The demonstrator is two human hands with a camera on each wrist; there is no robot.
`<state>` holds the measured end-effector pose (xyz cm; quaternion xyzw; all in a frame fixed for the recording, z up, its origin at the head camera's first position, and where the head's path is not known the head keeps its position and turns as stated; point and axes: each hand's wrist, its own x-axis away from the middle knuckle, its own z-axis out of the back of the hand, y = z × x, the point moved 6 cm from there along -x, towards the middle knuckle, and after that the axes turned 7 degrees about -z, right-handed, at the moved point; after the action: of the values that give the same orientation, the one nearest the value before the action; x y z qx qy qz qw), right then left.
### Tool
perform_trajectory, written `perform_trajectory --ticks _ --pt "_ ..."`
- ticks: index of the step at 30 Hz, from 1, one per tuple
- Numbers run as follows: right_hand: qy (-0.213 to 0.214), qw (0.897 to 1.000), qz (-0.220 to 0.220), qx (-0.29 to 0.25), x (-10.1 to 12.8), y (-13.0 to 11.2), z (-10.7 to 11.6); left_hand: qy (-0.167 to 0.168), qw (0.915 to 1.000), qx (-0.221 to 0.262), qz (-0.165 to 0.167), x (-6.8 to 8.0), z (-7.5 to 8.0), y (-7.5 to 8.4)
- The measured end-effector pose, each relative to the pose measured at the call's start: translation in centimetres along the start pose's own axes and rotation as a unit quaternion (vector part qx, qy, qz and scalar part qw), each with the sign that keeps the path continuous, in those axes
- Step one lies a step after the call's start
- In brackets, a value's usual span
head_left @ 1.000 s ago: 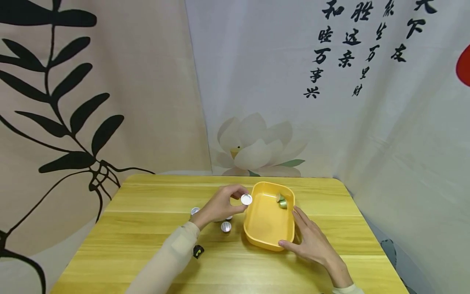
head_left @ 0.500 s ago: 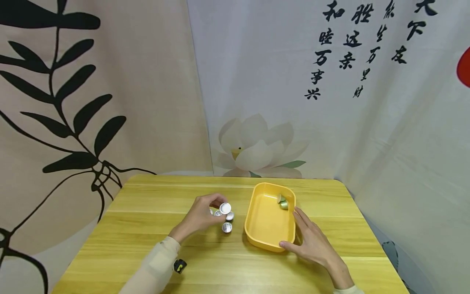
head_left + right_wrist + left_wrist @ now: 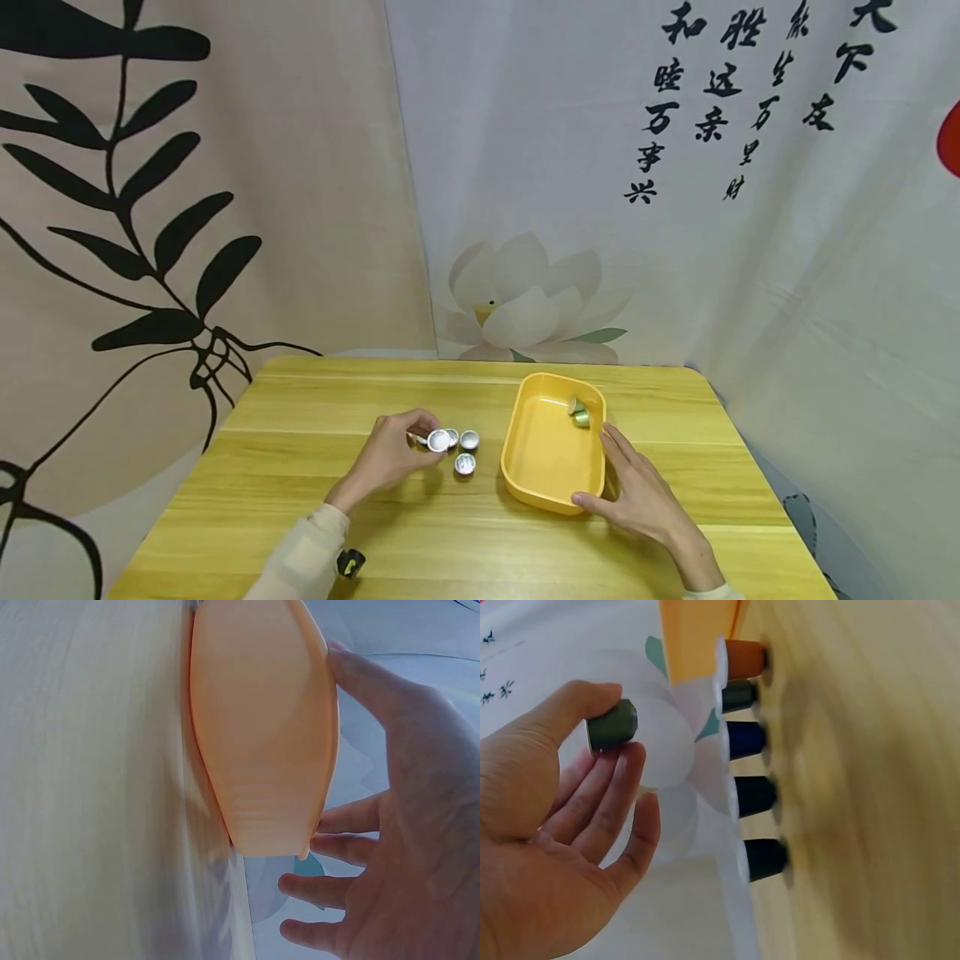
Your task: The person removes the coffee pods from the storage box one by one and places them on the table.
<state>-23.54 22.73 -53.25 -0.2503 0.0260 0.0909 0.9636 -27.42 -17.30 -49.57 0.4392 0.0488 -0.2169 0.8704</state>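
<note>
In the head view my left hand (image 3: 390, 457) pinches a coffee capsule (image 3: 613, 726) between thumb and fingers, above the table. Its body looks dark green in the left wrist view, and its pale lid faces the head camera. Just beyond stand several more capsules in a row on the table, among them an orange one (image 3: 745, 660), a dark blue one (image 3: 747, 740) and dark green or black ones. My right hand (image 3: 645, 492) touches the right rim of a yellow tray (image 3: 547, 467) with thumb and fingertips, the fingers nearly straight. Two green capsules (image 3: 581, 419) lie inside at the tray's far right.
The wooden table (image 3: 247, 500) ends at a curtain (image 3: 337, 208) printed with a plant, a lotus and black characters. A small black device (image 3: 350, 562) sits at my left wrist.
My left hand has moved left and slightly down with the capsule, from the tray's left rim to the capsules on the table. My right hand has stayed at the tray.
</note>
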Motion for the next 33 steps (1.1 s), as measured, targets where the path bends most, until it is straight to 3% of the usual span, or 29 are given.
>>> perform_trajectory --ticks 9,17,24,33 --pt "0.034 0.999 0.026 -0.020 0.2 0.0 -0.1 0.002 0.9999 -0.011 0.012 0.9 -1.3 -1.1" --pt "0.001 1.000 0.001 -0.001 0.0 0.0 0.1 -0.001 0.9990 -0.032 0.032 1.2 -2.5 -2.1" --pt "-0.001 1.000 0.000 0.000 -0.1 0.0 0.0 -0.006 0.9956 -0.088 0.030 1.3 -3.2 -2.6" --pt "0.006 1.000 0.005 -0.003 0.0 -0.1 0.1 0.001 0.9921 -0.125 0.016 1.5 -3.7 -2.4"
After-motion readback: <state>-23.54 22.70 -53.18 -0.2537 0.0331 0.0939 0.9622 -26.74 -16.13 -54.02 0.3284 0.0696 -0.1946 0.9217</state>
